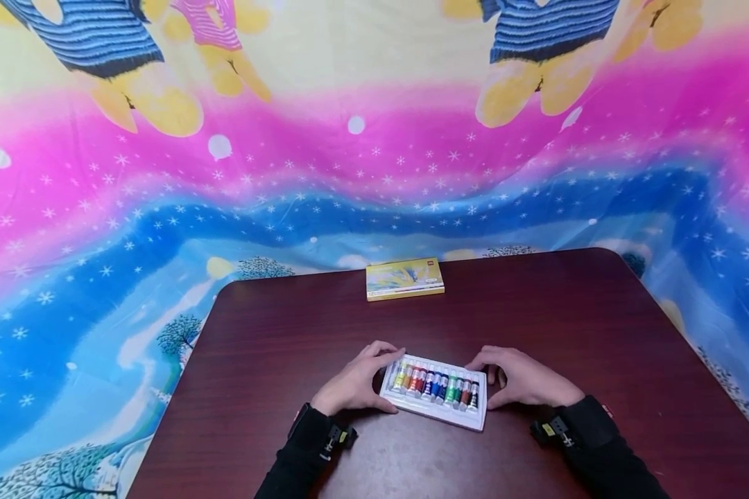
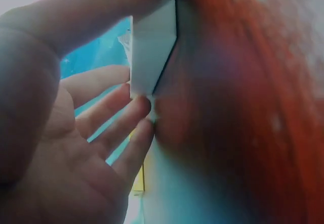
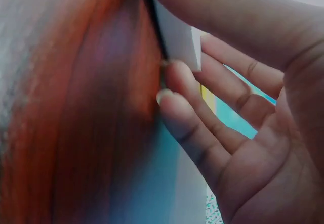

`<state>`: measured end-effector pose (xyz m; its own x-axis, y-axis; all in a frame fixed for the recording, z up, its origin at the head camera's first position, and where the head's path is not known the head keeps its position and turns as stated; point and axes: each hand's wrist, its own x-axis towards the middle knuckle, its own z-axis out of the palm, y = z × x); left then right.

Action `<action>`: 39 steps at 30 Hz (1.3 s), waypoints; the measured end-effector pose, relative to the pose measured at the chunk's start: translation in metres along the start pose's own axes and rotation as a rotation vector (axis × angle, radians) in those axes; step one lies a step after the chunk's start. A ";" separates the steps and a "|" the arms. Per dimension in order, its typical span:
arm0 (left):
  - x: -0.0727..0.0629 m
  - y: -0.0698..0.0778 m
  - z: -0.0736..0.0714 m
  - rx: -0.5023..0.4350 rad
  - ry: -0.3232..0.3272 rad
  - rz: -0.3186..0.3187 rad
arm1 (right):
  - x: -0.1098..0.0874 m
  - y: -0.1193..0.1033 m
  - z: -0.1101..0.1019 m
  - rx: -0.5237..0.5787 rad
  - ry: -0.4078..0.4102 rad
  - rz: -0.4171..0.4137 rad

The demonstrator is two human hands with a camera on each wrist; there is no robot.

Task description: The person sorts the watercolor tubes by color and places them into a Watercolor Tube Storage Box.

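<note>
A white tray (image 1: 433, 412) lies on the table in the head view, slightly turned, with a row of small paint tubes (image 1: 438, 387) in it, running from yellow through red, blue and green to black. My left hand (image 1: 357, 382) grips the tray's left end, thumb at the near corner and fingers at the far one. At the opposite end, my right hand (image 1: 527, 378) holds the tray in the same spread way. Both wrist views show the tray's pale side between thumb and fingers; the tubes are hidden there.
A flat yellow box (image 1: 404, 280) with a printed picture lies at the far edge of the dark wooden table (image 1: 274, 346). Behind the table hangs a colourful printed cloth (image 1: 324, 166).
</note>
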<state>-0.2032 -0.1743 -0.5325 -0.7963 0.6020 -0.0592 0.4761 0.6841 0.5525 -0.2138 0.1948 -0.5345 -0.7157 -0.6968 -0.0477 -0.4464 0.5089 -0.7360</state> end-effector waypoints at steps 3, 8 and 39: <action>0.001 0.002 -0.001 -0.010 -0.026 0.026 | 0.001 -0.002 0.000 0.056 -0.049 0.004; 0.003 0.004 -0.001 -0.028 -0.024 0.086 | 0.000 -0.012 0.006 0.103 -0.119 -0.004; 0.005 0.012 0.004 -0.010 -0.101 0.124 | -0.004 -0.065 0.046 -0.218 -0.153 0.028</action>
<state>-0.1995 -0.1617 -0.5298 -0.6898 0.7203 -0.0729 0.5642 0.5979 0.5694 -0.1570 0.1418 -0.5171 -0.6472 -0.7409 -0.1793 -0.5451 0.6142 -0.5706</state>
